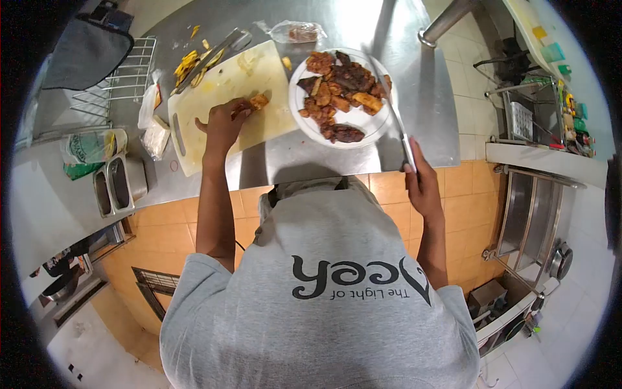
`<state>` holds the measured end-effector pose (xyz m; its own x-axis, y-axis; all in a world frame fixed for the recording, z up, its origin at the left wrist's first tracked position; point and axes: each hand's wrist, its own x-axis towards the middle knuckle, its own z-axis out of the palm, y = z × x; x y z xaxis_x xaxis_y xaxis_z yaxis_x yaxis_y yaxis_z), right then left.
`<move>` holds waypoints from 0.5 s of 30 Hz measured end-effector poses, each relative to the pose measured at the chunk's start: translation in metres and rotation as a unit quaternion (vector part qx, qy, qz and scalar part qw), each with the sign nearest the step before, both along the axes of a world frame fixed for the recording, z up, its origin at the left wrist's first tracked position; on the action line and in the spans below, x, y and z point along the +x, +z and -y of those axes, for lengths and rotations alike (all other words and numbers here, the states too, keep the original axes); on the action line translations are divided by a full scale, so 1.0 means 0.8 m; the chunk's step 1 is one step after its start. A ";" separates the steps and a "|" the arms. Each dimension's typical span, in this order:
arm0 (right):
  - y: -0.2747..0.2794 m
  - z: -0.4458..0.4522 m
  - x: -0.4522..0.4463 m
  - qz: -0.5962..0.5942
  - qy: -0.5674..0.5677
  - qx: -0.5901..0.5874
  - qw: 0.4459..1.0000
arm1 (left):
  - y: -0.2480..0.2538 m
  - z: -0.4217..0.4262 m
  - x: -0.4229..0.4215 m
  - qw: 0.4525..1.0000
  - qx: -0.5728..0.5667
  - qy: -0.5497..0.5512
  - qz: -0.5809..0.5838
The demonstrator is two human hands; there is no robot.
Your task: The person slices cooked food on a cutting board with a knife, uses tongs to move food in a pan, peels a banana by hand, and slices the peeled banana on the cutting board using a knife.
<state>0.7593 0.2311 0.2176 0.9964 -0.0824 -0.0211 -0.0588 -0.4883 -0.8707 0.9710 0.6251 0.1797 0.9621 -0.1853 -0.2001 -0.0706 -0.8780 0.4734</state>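
My left hand [225,126] is over the white cutting board [220,81], fingers closed on a small orange-brown piece of fried food [259,102]. The hand partly covers that piece. To the right of the board is a white plate [312,133] heaped with browned, fried-looking pieces [350,81], some dark and some orange. My right hand [422,181] grips the handle end of a long knife [396,117] beyond the table's front edge. Its blade slants up and left across the plate's right rim.
Yellow peels [186,65] and a long metal utensil [210,59] lie at the board's far left corner. A clear plastic packet [297,32] rests behind the plate. Metal containers [120,185] and a wire rack [110,91] stand left. A metal post [447,23] rises at the back right.
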 end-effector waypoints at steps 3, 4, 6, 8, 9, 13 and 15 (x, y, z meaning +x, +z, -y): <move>0.039 -0.061 0.009 -0.073 0.078 0.032 0.994 | 0.012 0.013 -0.023 0.979 0.098 0.041 0.176; 0.037 -0.081 0.011 -0.041 0.102 0.010 0.994 | 0.011 0.010 -0.025 0.980 0.092 0.044 0.171; 0.021 -0.121 0.016 0.046 0.141 -0.022 0.989 | 0.007 0.001 -0.029 0.982 0.079 0.054 0.160; 0.027 -0.155 0.025 -0.016 0.150 -0.017 0.988 | -0.006 -0.011 -0.032 0.980 0.064 0.053 0.180; 0.029 -0.168 0.027 -0.049 0.154 -0.015 0.987 | -0.014 -0.016 -0.034 0.979 0.057 0.053 0.188; 0.036 -0.205 0.036 -0.052 0.137 -0.027 0.989 | -0.037 -0.026 -0.037 0.968 -0.008 0.050 0.247; 0.042 -0.215 0.038 -0.069 0.145 -0.033 0.986 | -0.040 -0.029 -0.039 0.960 -0.034 0.041 0.274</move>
